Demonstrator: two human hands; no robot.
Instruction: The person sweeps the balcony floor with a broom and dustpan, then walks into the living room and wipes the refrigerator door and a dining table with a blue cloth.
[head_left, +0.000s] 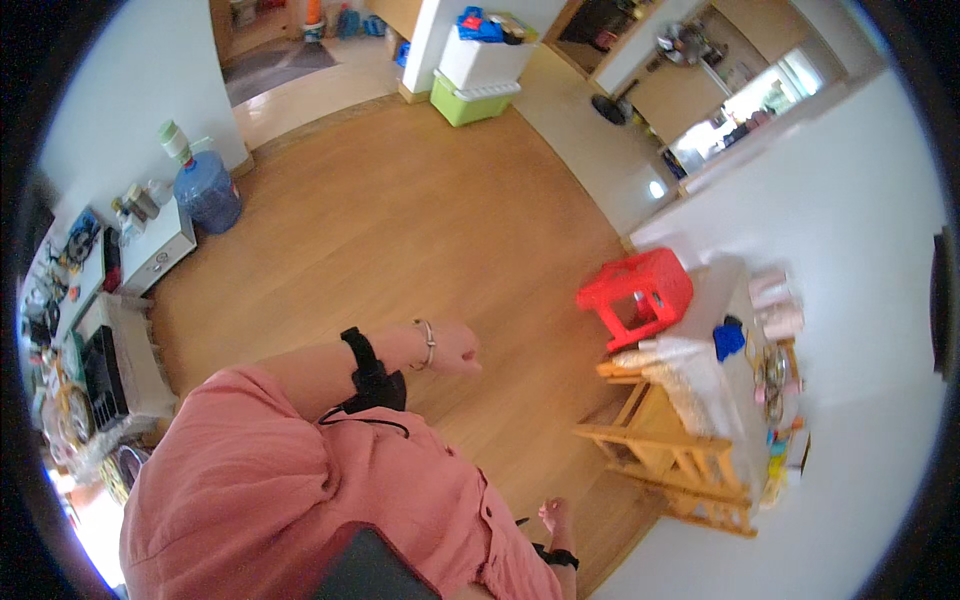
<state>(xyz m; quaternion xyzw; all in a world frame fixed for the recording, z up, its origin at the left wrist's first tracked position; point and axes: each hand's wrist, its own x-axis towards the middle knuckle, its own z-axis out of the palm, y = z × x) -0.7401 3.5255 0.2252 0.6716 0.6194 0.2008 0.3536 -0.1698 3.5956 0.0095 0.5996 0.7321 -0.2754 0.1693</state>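
My left hand (454, 349) hangs over the wood floor (420, 225), its fingers curled into a loose fist with nothing visible in it. A bracelet (430, 343) circles that wrist, and a black strap with a dark device (373, 379) sits on the forearm. Lower in the view, my right hand (554, 514) is small and has its fingers curled in; no object shows in it. A black band (559, 557) wraps its wrist. Between the arms is my pink shirt (420, 480). The nearest furniture to my right hand is a wooden chair (660, 435).
Red plastic stools (637, 296) stand beside a covered table (724, 300) along the right wall. At left are a blue water jug (208, 193) with a pump and a low white cabinet (159, 247). A green storage box (471, 103) stands by the wall corner ahead.
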